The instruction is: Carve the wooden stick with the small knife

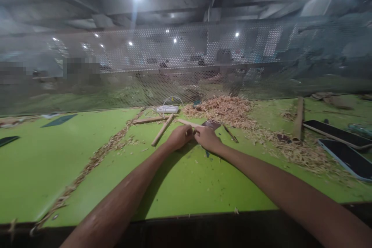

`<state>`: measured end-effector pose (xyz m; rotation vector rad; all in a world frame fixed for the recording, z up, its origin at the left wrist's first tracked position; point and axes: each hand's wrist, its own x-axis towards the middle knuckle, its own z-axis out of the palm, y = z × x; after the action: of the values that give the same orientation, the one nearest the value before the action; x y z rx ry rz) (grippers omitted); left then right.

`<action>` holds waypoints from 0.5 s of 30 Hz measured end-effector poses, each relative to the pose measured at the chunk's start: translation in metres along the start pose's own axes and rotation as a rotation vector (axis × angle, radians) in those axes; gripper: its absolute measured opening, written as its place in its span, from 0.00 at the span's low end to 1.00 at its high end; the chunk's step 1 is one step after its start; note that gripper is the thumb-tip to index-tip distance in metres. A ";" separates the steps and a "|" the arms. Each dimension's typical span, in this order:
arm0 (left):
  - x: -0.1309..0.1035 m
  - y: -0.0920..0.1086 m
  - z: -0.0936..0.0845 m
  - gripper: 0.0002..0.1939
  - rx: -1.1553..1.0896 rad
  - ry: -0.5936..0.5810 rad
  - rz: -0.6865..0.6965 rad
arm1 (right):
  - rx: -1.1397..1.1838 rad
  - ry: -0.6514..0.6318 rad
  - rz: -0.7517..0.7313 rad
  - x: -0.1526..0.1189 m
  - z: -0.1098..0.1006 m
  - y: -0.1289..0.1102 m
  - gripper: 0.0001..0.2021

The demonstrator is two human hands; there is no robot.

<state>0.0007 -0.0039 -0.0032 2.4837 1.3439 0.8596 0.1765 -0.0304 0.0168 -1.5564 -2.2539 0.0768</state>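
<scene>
- Far left of the green table (35,162), I see a dark flat sheet (59,120) lying near the mesh screen (116,66), with a second dark piece (8,140) at the table's left edge.
- A long trail of wood shavings (95,159) runs from the near edge up toward the screen.
- Two loose wooden sticks lie past my hands: one stick (162,129) angled toward me, another stick (149,120) lying nearly flat behind it; the two look to meet at their far ends.
- A white corded device (167,109) sits just behind them, against the screen.
- My left hand (179,138) is curled around the near end of a thin wooden rod (189,123), which points up and left from the grip.
- My right hand (205,138) is closed and touching the left; it pinches at the same rod, just beside a dark flat piece (211,124). What else it holds I cannot tell.
- A heap of shavings (226,109) is piled behind my right hand and spreads rightward.
- A wooden slat (298,123) lies on end-away among the shavings.
- Two dark slabs at far right: one slab (337,133) behind, another slab (347,159) nearer me.
</scene>
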 end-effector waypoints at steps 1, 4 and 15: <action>0.000 0.001 -0.001 0.03 0.003 -0.005 -0.002 | -0.006 0.005 0.004 0.000 0.000 0.000 0.12; 0.001 0.003 -0.004 0.02 -0.003 -0.017 -0.012 | -0.012 0.016 0.000 0.001 0.002 0.002 0.12; 0.001 -0.001 -0.001 0.03 -0.003 -0.022 0.012 | 0.007 0.005 0.003 0.002 0.004 0.003 0.13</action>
<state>-0.0004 -0.0023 -0.0024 2.4941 1.3218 0.8330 0.1772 -0.0263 0.0133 -1.5553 -2.2446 0.0815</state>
